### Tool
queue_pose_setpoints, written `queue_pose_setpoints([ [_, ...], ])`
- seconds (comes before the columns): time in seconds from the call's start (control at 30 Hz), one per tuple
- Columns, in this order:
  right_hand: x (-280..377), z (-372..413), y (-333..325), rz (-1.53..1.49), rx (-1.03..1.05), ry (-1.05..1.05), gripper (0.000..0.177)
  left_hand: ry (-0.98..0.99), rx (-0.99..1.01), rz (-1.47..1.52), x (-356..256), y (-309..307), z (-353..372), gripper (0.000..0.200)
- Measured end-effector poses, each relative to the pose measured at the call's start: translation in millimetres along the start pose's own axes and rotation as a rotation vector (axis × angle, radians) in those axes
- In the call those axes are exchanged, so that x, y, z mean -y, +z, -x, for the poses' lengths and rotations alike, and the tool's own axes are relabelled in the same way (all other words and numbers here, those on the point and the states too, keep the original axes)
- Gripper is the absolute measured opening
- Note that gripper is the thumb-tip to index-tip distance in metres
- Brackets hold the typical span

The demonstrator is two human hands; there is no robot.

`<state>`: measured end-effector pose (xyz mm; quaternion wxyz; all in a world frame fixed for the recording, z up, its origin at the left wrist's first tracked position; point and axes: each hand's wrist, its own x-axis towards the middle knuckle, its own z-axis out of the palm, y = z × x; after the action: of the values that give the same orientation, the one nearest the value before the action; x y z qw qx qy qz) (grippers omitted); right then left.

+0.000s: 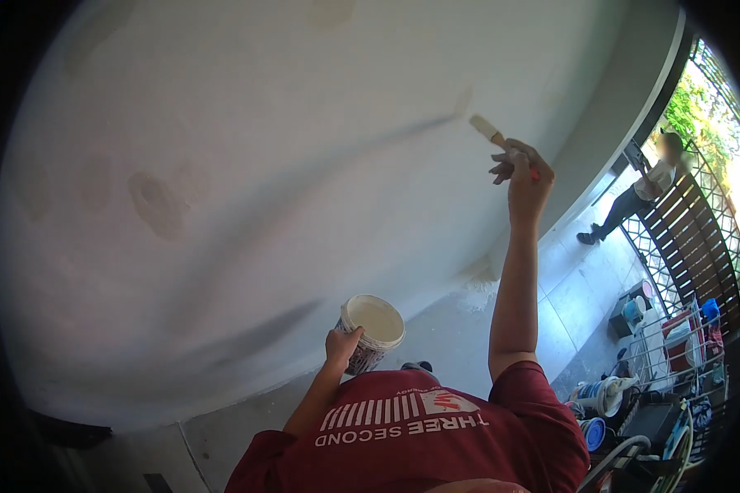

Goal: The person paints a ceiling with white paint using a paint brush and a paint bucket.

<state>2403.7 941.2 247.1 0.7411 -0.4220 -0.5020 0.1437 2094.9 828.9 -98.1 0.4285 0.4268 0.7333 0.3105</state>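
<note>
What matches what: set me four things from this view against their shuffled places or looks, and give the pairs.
1. paintbrush
2. paint bucket
3. T-shirt
4. wall

A. dark red with white lettering
B. pale, with darker patches
C. raised in the right hand
D. held by the left hand

Pairs: 1-C, 2-D, 3-A, 4-B

The pale-bristled paintbrush [487, 129] slants near the patchy white wall [304, 107]. Lower down, the paint bucket [370, 349] is lidless, cream-coloured inside.
</note>
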Motion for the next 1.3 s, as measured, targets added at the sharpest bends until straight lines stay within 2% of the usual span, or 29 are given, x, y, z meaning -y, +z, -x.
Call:
queue_pose_setpoints([
  [0.13,18.2,3.9,4.4,-0.185,0.089,-0.134,0.03,-0.01,0.017,0.031,9.3,2.9,-6.0,0.051],
  [0.23,16.0,4.2,9.3,-0.193,0.111,-0.165,0.03,0.028,-0.014,-0.014,13.1,5.1,-8.6,0.051],
  [0.4,9.5,7.6,13.3,-0.273,0.098,-0.164,0.03,-0.008,-0.015,-0.009,25.0,12.7,-19.4,0.057],
  [0.53,3.5,12.9,18.8,-0.367,0.035,-0.148,0.03,-0.013,-0.026,0.029,20.4,9.0,-11.9,0.051],
  [0.67,-2.8,24.3,26.0,-0.27,0.211,-0.029,0.029,-0.011,-0.023,0.032,11.2,6.4,-4.3,0.051],
  [0.73,-5.8,32.4,24.7,-0.214,0.292,-0.07,0.03,0.0,-0.035,0.008,13.7,7.7,-8.1,0.051],
  [0.83,-7.9,33.4,16.9,-0.284,0.219,-0.054,0.031,-0.028,-0.03,-0.008,20.9,10.2,-14.3,0.052],
  [1.07,-6.4,23.5,30.4,-0.312,0.034,-0.196,0.032,-0.026,0.021,0.04,27.3,14.7,-21.2,0.049],
  [1.3,-12.2,19.3,30.1,-0.342,-0.002,-0.189,0.032,-0.019,0.007,0.115,-4.9,0.0,5.5,0.048],
])
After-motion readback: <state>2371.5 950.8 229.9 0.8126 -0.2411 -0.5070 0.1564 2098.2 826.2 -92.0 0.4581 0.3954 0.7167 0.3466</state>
